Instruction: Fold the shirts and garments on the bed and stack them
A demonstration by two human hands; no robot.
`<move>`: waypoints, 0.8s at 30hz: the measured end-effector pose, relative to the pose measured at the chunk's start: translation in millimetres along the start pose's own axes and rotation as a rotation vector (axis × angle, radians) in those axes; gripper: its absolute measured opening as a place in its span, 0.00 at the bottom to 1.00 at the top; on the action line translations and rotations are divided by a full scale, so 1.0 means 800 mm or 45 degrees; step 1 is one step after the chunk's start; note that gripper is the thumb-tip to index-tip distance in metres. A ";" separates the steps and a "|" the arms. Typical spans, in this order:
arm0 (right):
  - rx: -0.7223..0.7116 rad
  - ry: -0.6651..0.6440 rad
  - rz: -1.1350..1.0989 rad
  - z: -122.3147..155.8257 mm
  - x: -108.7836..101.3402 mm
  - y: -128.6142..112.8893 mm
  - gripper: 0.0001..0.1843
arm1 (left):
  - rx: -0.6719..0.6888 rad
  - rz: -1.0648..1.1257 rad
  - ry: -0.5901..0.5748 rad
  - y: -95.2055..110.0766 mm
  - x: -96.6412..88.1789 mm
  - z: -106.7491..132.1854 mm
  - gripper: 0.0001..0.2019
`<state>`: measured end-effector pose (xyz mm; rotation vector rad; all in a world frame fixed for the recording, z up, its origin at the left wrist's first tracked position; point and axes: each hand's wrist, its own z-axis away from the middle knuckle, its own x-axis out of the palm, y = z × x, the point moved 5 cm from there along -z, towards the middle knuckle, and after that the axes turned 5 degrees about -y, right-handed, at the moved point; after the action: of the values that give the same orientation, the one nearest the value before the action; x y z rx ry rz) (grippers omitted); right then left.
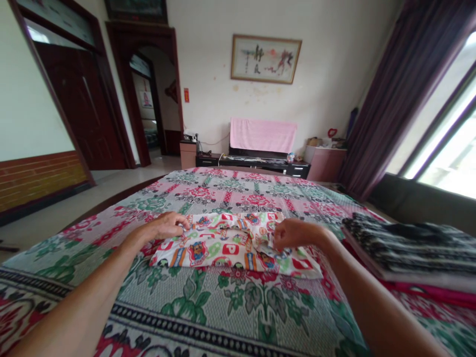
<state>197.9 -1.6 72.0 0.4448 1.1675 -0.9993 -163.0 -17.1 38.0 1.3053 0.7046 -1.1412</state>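
A white garment point(226, 248) with a colourful cartoon print lies spread on the floral bedspread point(178, 292), its upper part folded and wrinkled. Whether it is a top or trousers I cannot tell. At its left edge, my left hand point(169, 225) is closed, with curled fingers gripping the cloth. My right hand point(292, 233) is closed in a fist on the right part, with bunched fabric at the fingers. The fingertips of the right hand are partly hidden.
Folded clothes point(412, 253) are stacked on the bed at the right, a black-and-white striped piece on top. Past the bed's far edge stands a low black cabinet point(299, 170), with a pink cloth point(263, 135) draped above it. A purple curtain point(386, 99) hangs beside the window.
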 end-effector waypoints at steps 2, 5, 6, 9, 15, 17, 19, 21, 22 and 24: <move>0.004 0.059 0.070 -0.007 0.004 -0.011 0.12 | 0.003 -0.003 0.009 0.000 0.000 0.000 0.19; 0.045 0.200 0.227 -0.016 0.008 -0.025 0.16 | -0.010 -0.004 0.007 -0.002 0.001 0.000 0.19; 0.057 0.230 0.268 -0.018 0.010 -0.027 0.16 | -0.013 -0.006 0.007 -0.003 0.001 0.000 0.19; 0.102 0.256 0.363 -0.020 0.013 -0.030 0.12 | -0.009 0.002 0.010 -0.004 0.001 -0.001 0.19; 0.121 0.262 0.365 -0.019 0.008 -0.024 0.09 | 0.006 0.029 0.013 -0.005 0.002 -0.003 0.18; 0.092 0.225 0.341 -0.018 0.005 -0.020 0.07 | 0.027 0.033 0.024 -0.003 0.001 -0.002 0.18; 0.058 0.175 0.308 -0.014 0.002 -0.013 0.05 | 0.028 0.020 0.054 0.000 -0.002 0.000 0.18; 0.033 0.147 0.246 -0.007 -0.002 -0.004 0.08 | -0.008 -0.011 0.117 0.003 -0.007 0.003 0.17; 0.031 0.137 0.210 -0.003 -0.004 0.001 0.09 | -0.034 -0.030 0.158 0.004 -0.010 0.004 0.17; 0.038 0.104 0.158 0.004 -0.007 0.010 0.08 | -0.085 -0.055 0.255 0.006 -0.016 0.007 0.17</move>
<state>205.7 2.2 76.5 0.5792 1.1843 -0.8990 -163.9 -19.9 52.2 1.3653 0.9140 -1.0209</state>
